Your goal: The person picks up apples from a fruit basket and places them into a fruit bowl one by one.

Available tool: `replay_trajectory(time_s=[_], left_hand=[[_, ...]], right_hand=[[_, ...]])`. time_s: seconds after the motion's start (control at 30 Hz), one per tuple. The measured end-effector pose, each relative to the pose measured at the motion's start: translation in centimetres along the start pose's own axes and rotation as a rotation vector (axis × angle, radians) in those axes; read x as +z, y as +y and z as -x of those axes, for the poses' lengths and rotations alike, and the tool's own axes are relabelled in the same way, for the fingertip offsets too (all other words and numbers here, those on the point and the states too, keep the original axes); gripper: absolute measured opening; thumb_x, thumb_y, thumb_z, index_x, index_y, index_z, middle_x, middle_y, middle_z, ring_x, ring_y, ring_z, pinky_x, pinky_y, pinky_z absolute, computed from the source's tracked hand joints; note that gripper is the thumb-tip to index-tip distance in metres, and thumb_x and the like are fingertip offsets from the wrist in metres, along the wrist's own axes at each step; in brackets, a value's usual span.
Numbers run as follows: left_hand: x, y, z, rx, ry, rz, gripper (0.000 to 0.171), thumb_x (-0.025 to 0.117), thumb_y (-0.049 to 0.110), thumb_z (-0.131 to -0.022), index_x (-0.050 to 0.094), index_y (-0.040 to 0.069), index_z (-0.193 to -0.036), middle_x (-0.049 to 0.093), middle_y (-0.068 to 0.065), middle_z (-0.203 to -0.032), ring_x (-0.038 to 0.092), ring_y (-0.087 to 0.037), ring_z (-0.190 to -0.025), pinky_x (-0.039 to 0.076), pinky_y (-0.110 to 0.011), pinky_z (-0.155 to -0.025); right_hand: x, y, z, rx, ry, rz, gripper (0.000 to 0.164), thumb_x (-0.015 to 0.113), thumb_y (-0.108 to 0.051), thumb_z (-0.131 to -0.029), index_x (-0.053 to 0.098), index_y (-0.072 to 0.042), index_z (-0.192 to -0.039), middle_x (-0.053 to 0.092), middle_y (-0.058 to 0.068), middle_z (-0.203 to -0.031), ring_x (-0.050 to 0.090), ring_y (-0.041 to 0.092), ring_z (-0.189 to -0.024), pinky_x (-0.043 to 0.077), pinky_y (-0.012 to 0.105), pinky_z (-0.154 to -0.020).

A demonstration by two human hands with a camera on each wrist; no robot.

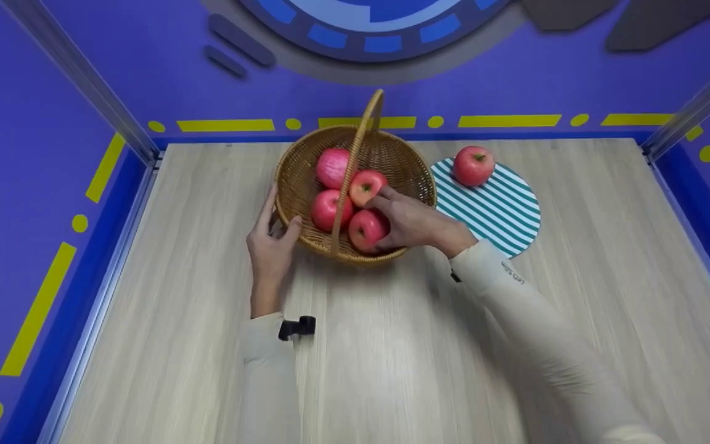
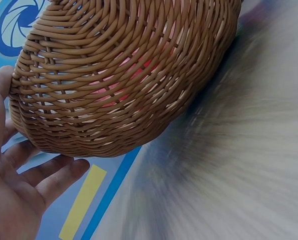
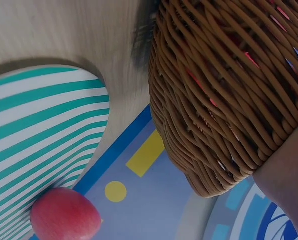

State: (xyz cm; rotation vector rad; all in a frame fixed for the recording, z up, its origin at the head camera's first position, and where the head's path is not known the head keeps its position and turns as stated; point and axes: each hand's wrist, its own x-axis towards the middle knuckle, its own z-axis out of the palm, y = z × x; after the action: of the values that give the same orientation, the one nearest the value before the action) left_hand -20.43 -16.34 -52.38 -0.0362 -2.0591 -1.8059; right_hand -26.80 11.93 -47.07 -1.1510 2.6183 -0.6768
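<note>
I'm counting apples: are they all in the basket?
No, one apple sits on the striped mat, outside the basket.

cream long sleeves (image 1: 269, 382), dark lettering (image 1: 512, 272) on the right; black left-wrist device (image 1: 307, 325).

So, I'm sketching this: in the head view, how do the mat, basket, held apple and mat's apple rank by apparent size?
1. Basket
2. Mat
3. Held apple and mat's apple: too alike to rank; the right hand partly covers the held one.
</note>
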Motion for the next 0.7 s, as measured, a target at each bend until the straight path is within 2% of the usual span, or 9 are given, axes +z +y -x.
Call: replay_trajectory(time_s=[0.2, 0.37, 0.43, 0.57, 0.7], left_hand=[[0.0, 0.1, 0.0, -0.016, 0.002, 0.008, 0.071, 0.075, 0.007, -0.097, 0.047, 0.016, -0.162, 0.045, -0.012, -0.163, 0.053, -0.038, -0.14, 0.049, -0.056, -0.11], [0.2, 2.8, 0.4, -0.04, -0.002, 0.024, 0.07, 0.072, 0.002, -0.097, 0.046, 0.007, -0.161, 0.043, -0.018, -0.164, 0.05, -0.041, -0.141, 0.048, -0.053, -0.112], [0.2, 3.8, 0.6, -0.036, -0.002, 0.029, 0.069, 0.071, 0.002, -0.097, 0.046, 0.006, -0.161, 0.043, -0.018, -0.164, 0.05, -0.041, -0.141, 0.048, -0.051, -0.112], [0.2, 3.8, 0.6, -0.035, -0.002, 0.032, 0.069, 0.071, 0.001, -0.097, 0.046, 0.006, -0.161, 0.043, -0.019, -0.164, 0.05, -0.043, -0.141, 0.048, -0.051, -0.111], [0.0, 3.8, 0.6, -0.038, -0.004, 0.044, 0.069, 0.071, 0.001, -0.097, 0.047, 0.006, -0.161, 0.041, -0.02, -0.164, 0.049, -0.045, -0.142, 0.047, -0.056, -0.111]], right_hand=[[0.0, 0.1, 0.1, 0.015, 0.01, 0.013, 0.066, 0.089, -0.034, -0.086, 0.058, 0.004, -0.131, 0.062, 0.019, -0.124, 0.063, 0.031, -0.11, 0.057, 0.044, -0.097], [0.0, 0.1, 0.1, 0.036, 0.005, -0.045, 0.063, 0.089, -0.029, -0.085, 0.056, 0.001, -0.129, 0.065, 0.017, -0.116, 0.064, 0.029, -0.105, 0.058, 0.043, -0.093], [0.0, 0.1, 0.2, 0.03, 0.006, -0.061, 0.062, 0.089, -0.027, -0.084, 0.056, 0.0, -0.13, 0.066, 0.016, -0.117, 0.064, 0.028, -0.105, 0.058, 0.042, -0.093], [0.0, 0.1, 0.3, 0.013, 0.014, -0.073, 0.065, 0.089, -0.026, -0.084, 0.057, 0.0, -0.135, 0.066, 0.016, -0.123, 0.064, 0.028, -0.11, 0.056, 0.042, -0.097], [0.1, 0.0, 0.2, 0.001, 0.025, -0.079, 0.073, 0.089, -0.029, -0.085, 0.057, 0.0, -0.144, 0.062, 0.016, -0.138, 0.061, 0.03, -0.124, 0.053, 0.043, -0.105]])
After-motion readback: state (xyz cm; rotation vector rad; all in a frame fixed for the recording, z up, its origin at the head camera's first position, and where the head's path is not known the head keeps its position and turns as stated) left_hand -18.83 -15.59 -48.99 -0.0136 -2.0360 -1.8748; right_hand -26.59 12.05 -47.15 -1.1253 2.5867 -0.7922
